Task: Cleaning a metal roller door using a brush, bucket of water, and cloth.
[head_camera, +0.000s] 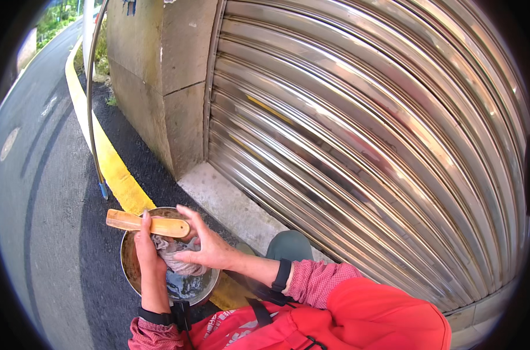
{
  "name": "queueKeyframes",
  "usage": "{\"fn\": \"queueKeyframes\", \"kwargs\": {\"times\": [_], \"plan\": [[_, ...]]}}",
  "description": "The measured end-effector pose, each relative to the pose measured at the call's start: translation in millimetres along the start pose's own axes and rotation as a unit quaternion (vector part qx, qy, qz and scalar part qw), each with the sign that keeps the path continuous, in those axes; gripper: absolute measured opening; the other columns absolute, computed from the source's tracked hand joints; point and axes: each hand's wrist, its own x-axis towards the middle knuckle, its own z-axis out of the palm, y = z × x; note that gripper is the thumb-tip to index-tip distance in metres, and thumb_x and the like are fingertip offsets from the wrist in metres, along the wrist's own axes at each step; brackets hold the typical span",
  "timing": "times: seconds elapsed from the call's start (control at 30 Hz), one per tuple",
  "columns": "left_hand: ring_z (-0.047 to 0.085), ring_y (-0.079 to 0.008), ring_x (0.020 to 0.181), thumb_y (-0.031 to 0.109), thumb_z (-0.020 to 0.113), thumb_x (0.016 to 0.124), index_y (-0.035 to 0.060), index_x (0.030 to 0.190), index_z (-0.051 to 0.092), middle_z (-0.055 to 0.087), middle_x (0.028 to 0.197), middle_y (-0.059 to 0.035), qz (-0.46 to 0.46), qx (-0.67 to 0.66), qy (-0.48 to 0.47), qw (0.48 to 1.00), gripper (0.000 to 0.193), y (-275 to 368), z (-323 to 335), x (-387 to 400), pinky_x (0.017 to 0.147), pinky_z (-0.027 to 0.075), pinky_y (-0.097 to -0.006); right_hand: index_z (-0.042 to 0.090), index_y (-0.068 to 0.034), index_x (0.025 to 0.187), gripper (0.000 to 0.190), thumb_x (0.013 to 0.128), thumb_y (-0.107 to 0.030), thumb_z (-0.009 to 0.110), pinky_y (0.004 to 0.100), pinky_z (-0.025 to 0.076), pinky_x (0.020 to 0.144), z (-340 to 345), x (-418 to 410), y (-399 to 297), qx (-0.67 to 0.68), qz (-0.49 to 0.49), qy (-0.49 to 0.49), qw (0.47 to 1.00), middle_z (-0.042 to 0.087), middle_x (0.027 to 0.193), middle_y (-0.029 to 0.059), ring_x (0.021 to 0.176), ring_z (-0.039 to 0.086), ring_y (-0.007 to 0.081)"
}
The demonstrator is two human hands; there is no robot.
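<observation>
My left hand grips a flat, orange-brown, wooden-looking handle with a small hole at its rounded right end. Its narrower left end sticks out past my thumb. A crumpled grey wet-looking rag hangs just below the handle, between both hands. My right hand has its thumb on the rag and its fingers around the far side of the handle's end, where they are partly hidden. Beneath both hands is a round metal basin with dark, reflecting water in it.
A ribbed metal roller shutter stands to the right above a concrete sill. A stone-clad pillar adjoins it. A yellow-painted kerb runs beside the asphalt road. A thin hose-like pole reaches down at the left.
</observation>
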Motion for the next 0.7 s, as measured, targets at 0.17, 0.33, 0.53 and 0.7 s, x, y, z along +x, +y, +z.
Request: {"fn": "queueKeyframes", "kwargs": {"times": [0.17, 0.33, 0.53, 0.7], "plan": [[0.058, -0.0163, 0.056, 0.036, 0.060, 0.092, 0.0049, 0.092, 0.063, 0.064, 0.074, -0.0078, 0.030, -0.027, 0.036, 0.999, 0.031, 1.6, -1.9, 8.9, 0.051, 0.044, -0.0276, 0.044, -0.008, 0.137, 0.070, 0.080, -0.036, 0.074, 0.0328, 0.045, 0.070, -7.9, -6.9, 11.9, -0.087, 0.109, -0.182, 0.973, 0.055, 0.083, 0.0064, 0.078, 0.055, 0.0179], [0.061, -0.0142, 0.066, 0.034, 0.061, 0.092, 0.0081, 0.101, 0.061, 0.066, 0.086, -0.0047, 0.036, -0.141, 0.084, 0.986, 0.027, 2.9, 2.8, 17.3, 0.052, 0.045, -0.0272, 0.026, -0.007, 0.144, 0.081, 0.079, -0.025, 0.070, 0.0392, 0.047, 0.069, -4.1, -1.1, 10.7, -0.140, 0.081, -0.186, 0.969, 0.059, 0.078, 0.0136, 0.075, 0.060, 0.0273], [0.061, -0.0141, 0.082, 0.035, 0.058, 0.096, 0.0075, 0.100, 0.061, 0.065, 0.095, -0.0051, 0.054, -0.196, 0.069, 0.977, 0.028, 13.3, -5.7, 20.3, 0.067, 0.048, -0.0292, 0.049, 0.002, 0.121, 0.052, 0.074, -0.014, 0.062, 0.0488, 0.049, 0.077, -16.3, 5.4, -17.2, -0.322, 0.080, -0.148, 0.932, 0.065, 0.086, 0.0265, 0.086, 0.063, 0.0433], [0.060, -0.0145, 0.082, 0.035, 0.058, 0.096, 0.0076, 0.102, 0.061, 0.064, 0.091, -0.0026, 0.138, -0.108, 0.088, 0.981, 0.028, 18.3, -87.5, 62.4, 0.069, 0.046, -0.0270, 0.065, 0.002, 0.104, 0.026, 0.080, -0.005, 0.060, 0.0274, 0.051, 0.080, -90.1, -5.8, 3.6, 0.269, 0.230, -0.004, 0.935, 0.067, 0.095, 0.0062, 0.086, 0.062, 0.0138]]}}
